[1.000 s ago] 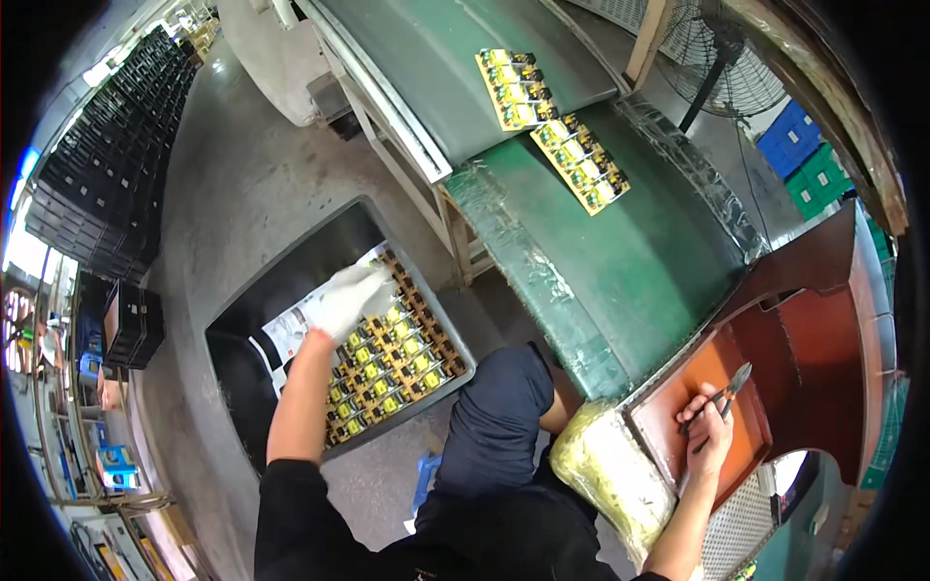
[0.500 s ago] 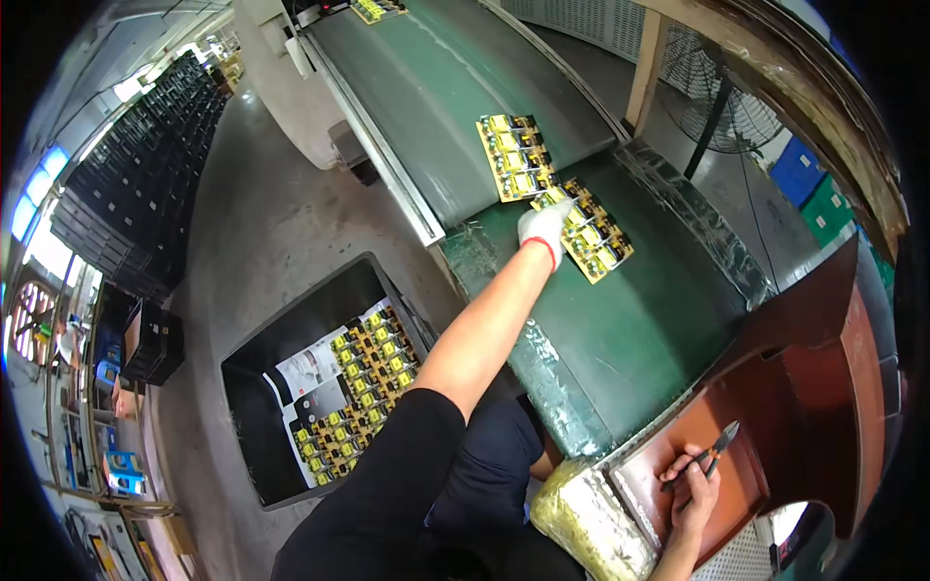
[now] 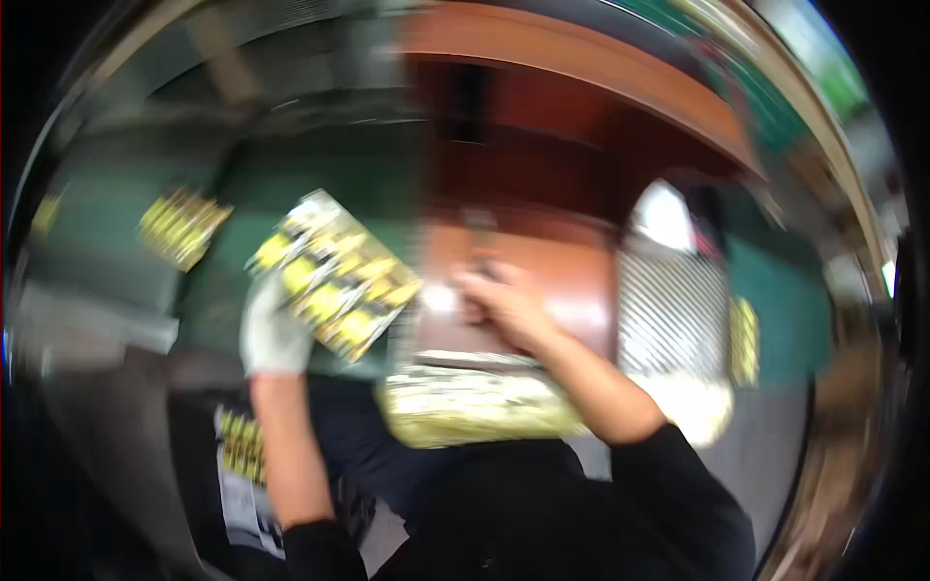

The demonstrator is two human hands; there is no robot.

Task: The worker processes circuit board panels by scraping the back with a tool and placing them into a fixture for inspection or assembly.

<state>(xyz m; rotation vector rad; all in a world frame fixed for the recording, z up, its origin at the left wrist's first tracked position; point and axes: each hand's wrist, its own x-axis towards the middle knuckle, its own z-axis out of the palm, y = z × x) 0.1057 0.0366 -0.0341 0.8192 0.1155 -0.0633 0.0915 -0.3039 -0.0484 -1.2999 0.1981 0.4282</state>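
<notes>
My left hand (image 3: pixel 274 329), in a white glove, grips the lower left edge of a circuit board panel (image 3: pixel 339 276). The panel carries rows of yellow and black parts and is held tilted above the green work surface, left of a red-brown tray (image 3: pixel 572 281). My bare right hand (image 3: pixel 509 305) is closed around a pair of cutters (image 3: pixel 480 232) over that tray, jaws pointing away from me. Motion smears the cutters, so their jaws cannot be made out. Glove and panel hide the left fingertips.
Another board panel (image 3: pixel 184 228) lies on the conveyor at left. Board panels (image 3: pixel 242 447) sit in a dark bin at lower left. Yellowish wrapped padding (image 3: pixel 475 407) lines the tray's near edge. Right of the tray are a perforated metal plate (image 3: pixel 673 315) and another yellow board (image 3: pixel 744 339).
My view has swung right. The left hand has lifted one board panel off the belt and brought it beside the red-brown tray. My right hand still holds the cutters.
</notes>
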